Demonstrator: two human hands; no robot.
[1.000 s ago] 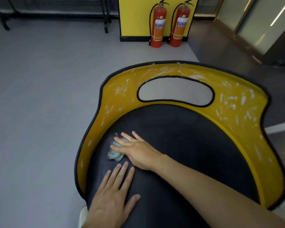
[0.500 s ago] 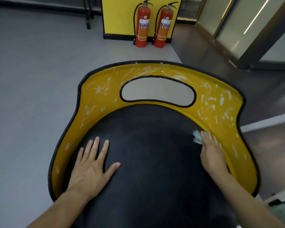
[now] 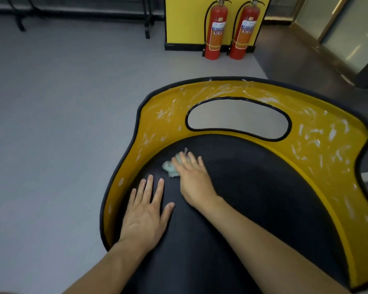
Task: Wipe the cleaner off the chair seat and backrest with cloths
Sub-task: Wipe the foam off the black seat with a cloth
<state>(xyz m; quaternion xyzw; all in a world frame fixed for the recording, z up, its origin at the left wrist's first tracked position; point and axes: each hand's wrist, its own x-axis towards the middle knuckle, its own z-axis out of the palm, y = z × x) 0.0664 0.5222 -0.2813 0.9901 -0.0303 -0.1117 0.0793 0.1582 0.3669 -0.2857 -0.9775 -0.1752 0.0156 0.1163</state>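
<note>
A person's right hand, fingers flat, presses a small cloth onto the far left of the black seat. The left hand rests flat nearby (likely bracing). Firm, overlapping strokes would suit; the yellow backrest shows white streaks.

Grey floor fills the left of the frame and carries the chair. The black chair seat sits lower right. On it, centre frame, the right hand presses a pale green cloth, and the left hand lies flat just beside. At top centre, a red fire extinguisher and a second extinguisher stand on the floor.
</note>
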